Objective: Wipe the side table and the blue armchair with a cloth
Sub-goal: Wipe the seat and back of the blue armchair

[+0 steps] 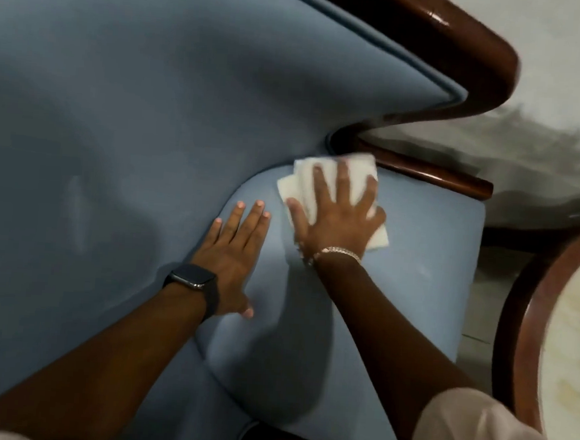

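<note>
Right hand (337, 216) flat on the white cloth (304, 190), fingers (322, 184) spread wide, palm down. No pinch there, just pressed open against the fabric. Cloth folded, pinned between that palm and the padded blue arm of the armchair (416, 263). Showed out past the fingertips toward the chair back, past the thumb on the inner side, and again as one corner by the wrist on the outer side. Far end of the cloth reached close to the dark wooden frame (432, 175) where arm meets back; touching or not, could not tell.

Left hand (235, 250) just beside, also flat, fingers straight and held near together, thumb out to the side. Held nothing. Rested on the same blue padding at the seam where the arm curves into the seat, apart from the cloth by a narrow strip of blue. Dark watch (193, 280) on the left wrist, pale chain bracelet (338, 252) on the right.

Both forearms bare, a light sleeve (493, 436) bunched at the right elbow, lower right corner. Side table (521, 325) off to the right, well clear of both hands: round, dark wooden rim, pale mottled top, only partly in view. Pale floor (548, 83) beyond the chair's glossy wooden back rail (466, 36). Slight blur over the right hand's fingers and the cloth's edge.
</note>
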